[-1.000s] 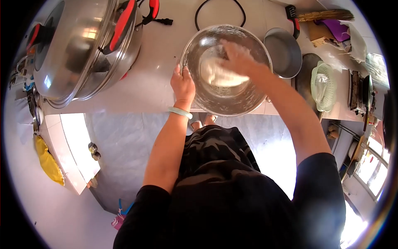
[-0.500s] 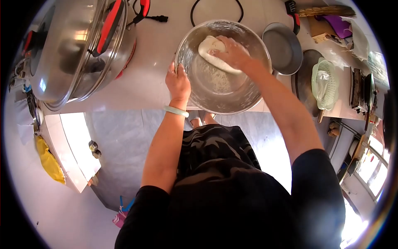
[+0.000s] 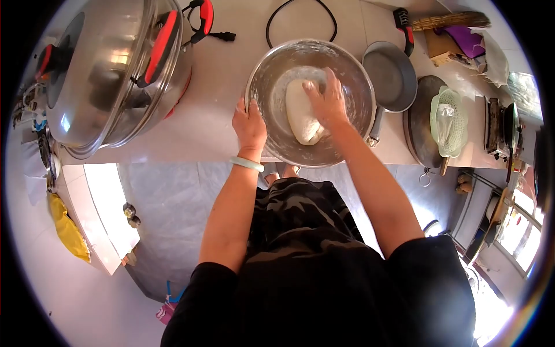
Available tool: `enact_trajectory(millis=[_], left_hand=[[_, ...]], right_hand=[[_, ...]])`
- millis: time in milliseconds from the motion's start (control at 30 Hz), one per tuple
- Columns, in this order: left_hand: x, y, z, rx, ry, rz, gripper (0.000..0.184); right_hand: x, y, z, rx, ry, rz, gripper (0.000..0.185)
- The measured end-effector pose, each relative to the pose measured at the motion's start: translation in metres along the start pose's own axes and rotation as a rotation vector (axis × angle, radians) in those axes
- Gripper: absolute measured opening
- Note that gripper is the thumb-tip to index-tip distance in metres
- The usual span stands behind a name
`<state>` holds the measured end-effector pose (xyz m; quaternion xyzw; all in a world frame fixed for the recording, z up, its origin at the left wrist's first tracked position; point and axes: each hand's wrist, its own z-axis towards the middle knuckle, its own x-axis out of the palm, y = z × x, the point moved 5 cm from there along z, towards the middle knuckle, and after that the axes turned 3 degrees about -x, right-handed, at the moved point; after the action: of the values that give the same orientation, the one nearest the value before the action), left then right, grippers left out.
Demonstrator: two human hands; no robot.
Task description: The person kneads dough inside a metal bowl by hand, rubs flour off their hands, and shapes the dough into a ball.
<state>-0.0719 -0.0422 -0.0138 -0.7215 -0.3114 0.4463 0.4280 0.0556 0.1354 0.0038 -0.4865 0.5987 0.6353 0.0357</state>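
Observation:
A large metal bowl [image 3: 268, 78] stands at the counter's front edge, its inside smeared with flour. In it lies a long, pale lump of dough [image 3: 298, 113], running from the back towards the front. My left hand [image 3: 250, 127], with a pale bangle on its wrist, grips the bowl's left rim, thumb and fingers on either side of it. Over the dough's right side is my right hand [image 3: 329, 103], its fingers spread and its fingertips touching the dough near the top.
A big steel steamer pot [image 3: 98, 75] with red-and-black handles stands left. Behind the bowl curves a black cable [image 3: 268, 26]. Right of it are a grey saucepan [image 3: 390, 75], a round board [image 3: 417, 124] and a pale green basket [image 3: 457, 130] holding a plastic bag.
The dough has turned from lying crosswise at the bowl's back to lying lengthwise nearer its middle. My right hand has lifted its fingers and spread them. My left hand stays on the rim.

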Motion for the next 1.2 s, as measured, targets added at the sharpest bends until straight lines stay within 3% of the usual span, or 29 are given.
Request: enact_trajectory(millis=[67,100,200,233,333,533,700,767,833,933,967,1100,1200], left_hand=[[-0.001,0.001,0.001,-0.005,0.010,0.048,0.028],[-0.002,0.000,0.000,0.007,0.002,0.014,0.027],[-0.002,-0.001,-0.003,0.021,-0.019,-0.052,0.025],[-0.003,-0.002,-0.004,0.021,-0.030,-0.058,0.025],[-0.001,-0.008,-0.003,0.012,-0.027,-0.080,0.025],[-0.001,-0.006,-0.005,-0.015,-0.005,-0.041,0.026],[0.001,0.005,-0.004,0.012,-0.049,-0.033,0.025],[0.003,0.009,-0.003,0.043,-0.074,-0.035,0.023],[0.003,0.006,-0.004,0.058,-0.080,-0.038,0.023],[0.004,0.007,-0.003,0.094,-0.108,-0.031,0.024],[0.004,0.010,-0.002,0.105,-0.123,-0.022,0.024],[0.002,0.004,-0.001,0.140,-0.129,0.067,0.025],[0.001,0.009,-0.008,0.073,-0.089,0.029,0.027]], right_hand=[[0.004,0.015,0.021,-0.145,0.130,-0.010,0.075],[0.015,0.023,0.024,-0.240,0.131,-0.056,0.060],[0.038,0.028,0.011,-0.302,0.248,-0.311,0.048],[0.042,0.026,0.005,-0.338,0.124,-0.332,0.041],[0.049,0.031,0.006,-0.428,0.065,-0.414,0.038],[0.059,0.049,0.044,-0.336,0.184,-0.481,0.040],[0.064,0.046,0.055,-0.398,0.284,-0.509,0.055],[0.061,0.027,0.040,-0.526,0.340,-0.413,0.059],[0.023,0.052,0.011,-0.476,0.454,-0.447,0.063],[-0.026,0.079,-0.033,-0.402,0.533,-0.519,0.048],[-0.033,0.079,-0.023,-0.431,0.434,-0.419,0.048],[0.026,0.042,-0.001,-0.507,0.638,-0.470,0.055],[0.017,0.039,-0.016,-0.390,0.827,-0.264,0.054]])
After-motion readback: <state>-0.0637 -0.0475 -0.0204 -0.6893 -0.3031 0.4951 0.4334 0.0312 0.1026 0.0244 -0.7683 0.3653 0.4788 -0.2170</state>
